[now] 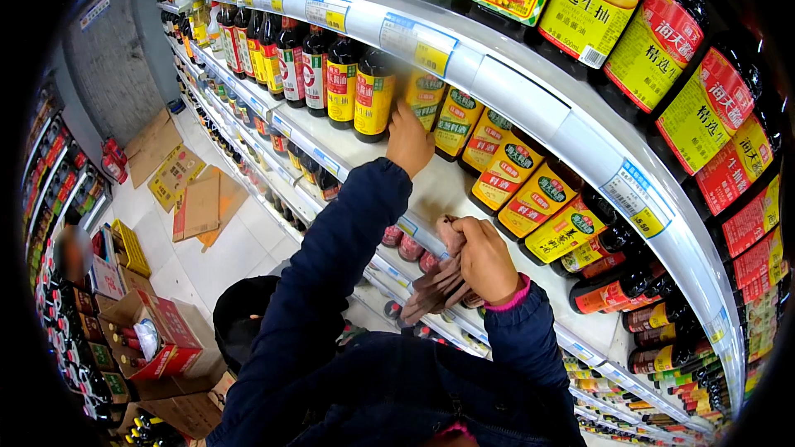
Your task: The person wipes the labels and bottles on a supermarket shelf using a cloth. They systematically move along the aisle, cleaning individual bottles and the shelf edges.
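Hanging in loose folds, brownish-pink cloth point(436, 285), pinched by right fingers point(475, 234)

Yellow and red labels point(715, 108) on bottles point(374, 98) have big writing. Price tags point(418, 41) with numbers line the shelf edge point(530, 87). A grey door point(112, 66) has a sign point(94, 12).

shelf front point(443, 186) lies open; bottles point(502, 175) block behind, upper shelf edge point(522, 81) above.

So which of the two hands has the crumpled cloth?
The right hand, the one with a pink cuff: it grips the brownish-pink cloth. The left hand shows no cloth and is up at the shelved bottles.
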Demonstrator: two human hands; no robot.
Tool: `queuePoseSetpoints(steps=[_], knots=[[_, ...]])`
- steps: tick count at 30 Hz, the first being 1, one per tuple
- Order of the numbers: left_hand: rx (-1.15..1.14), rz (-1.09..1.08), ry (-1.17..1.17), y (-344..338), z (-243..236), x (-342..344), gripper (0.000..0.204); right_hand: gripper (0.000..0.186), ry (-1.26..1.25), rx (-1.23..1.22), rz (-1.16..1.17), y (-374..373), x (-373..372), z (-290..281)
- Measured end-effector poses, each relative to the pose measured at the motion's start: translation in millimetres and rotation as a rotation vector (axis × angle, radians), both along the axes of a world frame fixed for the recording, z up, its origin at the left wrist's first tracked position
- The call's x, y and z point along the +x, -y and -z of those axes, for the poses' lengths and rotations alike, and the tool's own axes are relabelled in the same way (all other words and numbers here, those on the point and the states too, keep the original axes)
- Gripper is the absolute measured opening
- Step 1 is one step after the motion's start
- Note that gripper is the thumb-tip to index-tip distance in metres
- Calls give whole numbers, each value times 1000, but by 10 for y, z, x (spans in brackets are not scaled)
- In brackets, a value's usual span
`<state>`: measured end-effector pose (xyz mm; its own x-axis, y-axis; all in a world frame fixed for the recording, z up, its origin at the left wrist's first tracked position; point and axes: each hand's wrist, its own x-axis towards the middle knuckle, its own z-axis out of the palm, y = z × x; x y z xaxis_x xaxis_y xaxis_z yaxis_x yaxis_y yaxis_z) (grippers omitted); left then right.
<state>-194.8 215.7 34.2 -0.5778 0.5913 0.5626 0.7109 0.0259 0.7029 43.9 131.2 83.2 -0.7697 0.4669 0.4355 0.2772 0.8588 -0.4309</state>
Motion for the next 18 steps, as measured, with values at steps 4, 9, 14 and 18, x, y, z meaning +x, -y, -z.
queuePoseSetpoints(steps=[4,9,14,18], knots=[[46,57,42,-151,16,-205,75,26,-9,0,-10,13,-9,-15],[103,67,32,-154,-40,-246,66,28,-17,6,-28,-34,-26,55],[-20,-11,-13,36,-261,-108,55,29,-32,14,-19,-43,-39,76],[-27,-59,-32,67,-264,-148,54,30,6,-13,-27,-34,-80,15]])
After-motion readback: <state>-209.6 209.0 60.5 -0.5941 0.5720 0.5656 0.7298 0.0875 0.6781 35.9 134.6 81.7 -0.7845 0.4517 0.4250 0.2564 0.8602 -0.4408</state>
